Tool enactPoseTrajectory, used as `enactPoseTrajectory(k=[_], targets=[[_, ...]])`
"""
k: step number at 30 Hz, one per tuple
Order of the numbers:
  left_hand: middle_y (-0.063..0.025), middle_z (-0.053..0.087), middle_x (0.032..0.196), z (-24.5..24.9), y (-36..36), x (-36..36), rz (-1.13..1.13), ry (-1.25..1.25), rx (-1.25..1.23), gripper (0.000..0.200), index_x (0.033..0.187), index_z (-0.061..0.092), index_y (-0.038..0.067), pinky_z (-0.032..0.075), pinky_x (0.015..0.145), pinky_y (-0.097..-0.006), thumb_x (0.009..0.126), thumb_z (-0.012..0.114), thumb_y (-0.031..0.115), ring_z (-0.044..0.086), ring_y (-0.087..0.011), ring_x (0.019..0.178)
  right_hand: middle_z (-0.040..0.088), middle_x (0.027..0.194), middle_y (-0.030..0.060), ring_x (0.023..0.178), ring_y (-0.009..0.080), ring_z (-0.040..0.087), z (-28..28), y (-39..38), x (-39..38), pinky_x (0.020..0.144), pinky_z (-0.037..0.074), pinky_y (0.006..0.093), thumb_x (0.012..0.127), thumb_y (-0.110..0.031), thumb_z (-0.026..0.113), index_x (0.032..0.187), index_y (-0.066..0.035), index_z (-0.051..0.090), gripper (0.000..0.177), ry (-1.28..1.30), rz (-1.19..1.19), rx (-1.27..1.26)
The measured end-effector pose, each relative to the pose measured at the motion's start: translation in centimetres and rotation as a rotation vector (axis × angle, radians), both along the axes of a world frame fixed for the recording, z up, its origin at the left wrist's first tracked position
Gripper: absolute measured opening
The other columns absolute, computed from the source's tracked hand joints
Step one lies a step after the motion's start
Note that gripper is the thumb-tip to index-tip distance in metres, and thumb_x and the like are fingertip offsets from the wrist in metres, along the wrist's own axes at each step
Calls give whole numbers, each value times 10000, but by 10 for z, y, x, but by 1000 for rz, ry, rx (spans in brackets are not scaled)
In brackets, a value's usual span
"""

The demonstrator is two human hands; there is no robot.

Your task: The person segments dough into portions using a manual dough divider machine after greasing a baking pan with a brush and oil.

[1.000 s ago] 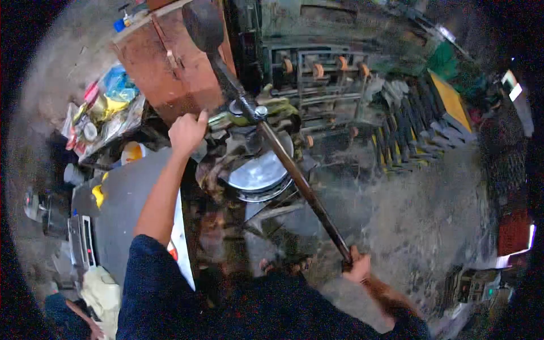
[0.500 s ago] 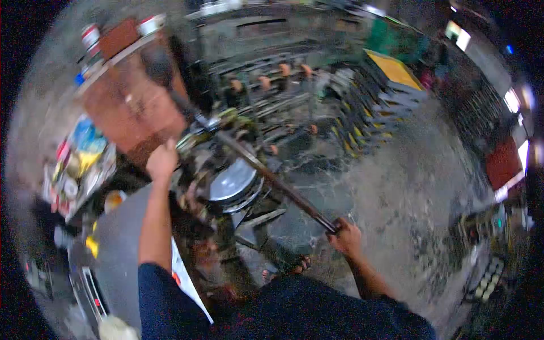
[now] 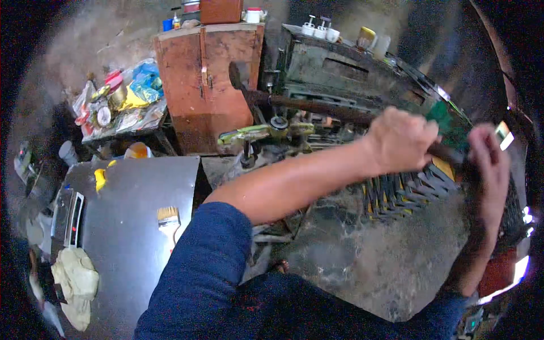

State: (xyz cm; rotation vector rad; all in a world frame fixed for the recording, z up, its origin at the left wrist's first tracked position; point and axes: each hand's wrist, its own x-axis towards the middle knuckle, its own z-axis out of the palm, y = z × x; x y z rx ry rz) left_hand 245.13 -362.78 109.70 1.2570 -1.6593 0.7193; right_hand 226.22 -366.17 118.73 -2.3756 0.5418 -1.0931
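Note:
A long dark metal bar (image 3: pixel 317 106) with a wide dark end runs across the upper middle, above a machine with a round metal hub (image 3: pixel 277 122) and a green-yellow arm. My left hand (image 3: pixel 399 139) is stretched across to the right, closed in a fist around the bar near its right end. Just past that end, my right hand (image 3: pixel 490 161) is raised with fingers extended, partly blurred; it appears apart from the bar. My left forearm hides much of the machine.
On the left, a metal-topped table (image 3: pixel 130 226) bears a paintbrush (image 3: pixel 169 218) and a pale cloth (image 3: pixel 75 277). Behind stand a rusty cabinet (image 3: pixel 187 96) and a cluttered side table (image 3: pixel 122 122). Flat dark metal pieces (image 3: pixel 396 195) lie in rows on the floor.
My left hand has crossed to the right and now grips the bar. My right hand has come off the bar and risen. The bar has swung, and my view has turned left.

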Motion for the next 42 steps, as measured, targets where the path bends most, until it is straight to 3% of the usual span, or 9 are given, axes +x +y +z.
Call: enactPoseTrajectory(k=[5,10,15,20,31,32,37,39,42], targets=[[-216,632,864,81,-13,111,341,59,-178,524,1110,581,46,517,732,-473,769,662,436,633,-385,812,651,1054,35,878,123,579,42,-50,86,820,442,268,877,-295,611,1232,-30,551,447,-426,158,-365],[-216,630,633,128,-15,258,649,487,-461,374,779,664,-66,483,598,-427,739,628,304,657,-299,634,677,980,128,891,201,630,-62,-99,122,841,467,332,861,-147,536,1147,13,600,334,-261,504,-473],[-181,589,546,141,-36,328,783,533,-616,274,674,638,-63,468,576,-433,715,569,200,626,-289,566,686,750,90,535,39,520,-215,-141,199,492,397,169,823,34,571,1009,11,667,211,-324,405,429],[-248,579,564,134,-36,327,925,387,-723,251,637,619,-79,474,613,-459,678,538,155,637,-418,644,652,1032,94,787,122,581,-232,-149,289,671,477,226,813,-15,612,1061,-17,653,252,-176,471,202],[-303,314,1412,43,13,330,937,240,-101,777,1408,267,93,440,896,-514,843,531,557,503,-470,1126,395,1376,217,1283,359,369,-346,-119,320,1081,267,413,975,-259,412,1363,-56,422,438,-214,315,168],[-289,504,1180,13,19,327,1138,101,-120,772,1381,329,54,480,836,-490,801,638,458,566,-423,999,380,1387,220,1308,367,331,-378,-118,302,1092,243,423,971,-270,410,1381,-60,396,460,-127,247,140],[-229,497,1222,-90,83,219,814,231,-202,645,1366,356,50,431,936,-438,794,645,128,513,-404,1109,358,1411,202,1282,385,341,-547,-109,209,1015,312,501,956,-384,416,1394,-52,344,554,235,120,647],[-213,551,1173,-126,107,174,698,343,-284,538,1270,463,20,421,946,-390,778,664,101,536,-368,1099,430,1345,208,1246,365,398,-537,-78,180,975,321,589,898,-547,452,1443,-129,281,707,386,-83,1514],[-89,608,953,-182,126,122,672,640,-352,413,1186,516,30,493,667,-287,790,629,1,601,-153,767,409,1311,252,1198,432,413,-570,-66,173,938,337,640,876,-621,411,1461,-123,177,802,528,65,1732]])
